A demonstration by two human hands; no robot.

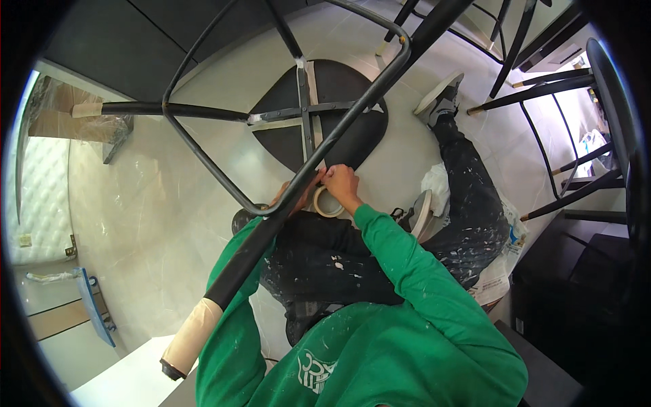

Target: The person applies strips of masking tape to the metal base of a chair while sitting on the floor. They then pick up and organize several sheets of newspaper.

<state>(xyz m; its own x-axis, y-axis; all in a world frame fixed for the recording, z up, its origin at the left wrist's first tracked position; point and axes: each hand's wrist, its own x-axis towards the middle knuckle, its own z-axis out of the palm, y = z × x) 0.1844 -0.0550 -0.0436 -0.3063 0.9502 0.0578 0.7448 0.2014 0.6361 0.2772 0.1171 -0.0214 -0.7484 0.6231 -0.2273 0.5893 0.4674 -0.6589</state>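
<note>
A black stool stands upside down before me, its seat [352, 139] on the floor and its legs [254, 247] pointing up and outward. A metal cross brace [304, 108] spans the seat's underside, with pale masking tape strips [313, 85] along parts of it. My right hand [341, 184] is closed, fingers pinched at the end of a tape strip by the brace's near arm. Close beside it, my left hand [298, 198] is mostly hidden behind a stool leg; only some fingers show. A roll of masking tape [328, 203] hangs or rests between the hands, just below the fingers.
The stool's bent footrest ring [203, 152] passes above my forearms. Another black stool [610, 115] stands at the right. My outstretched leg [475, 197] lies right of the seat. Plastic-wrapped cardboard [74, 122] and a white quilted panel [42, 197] are at the left.
</note>
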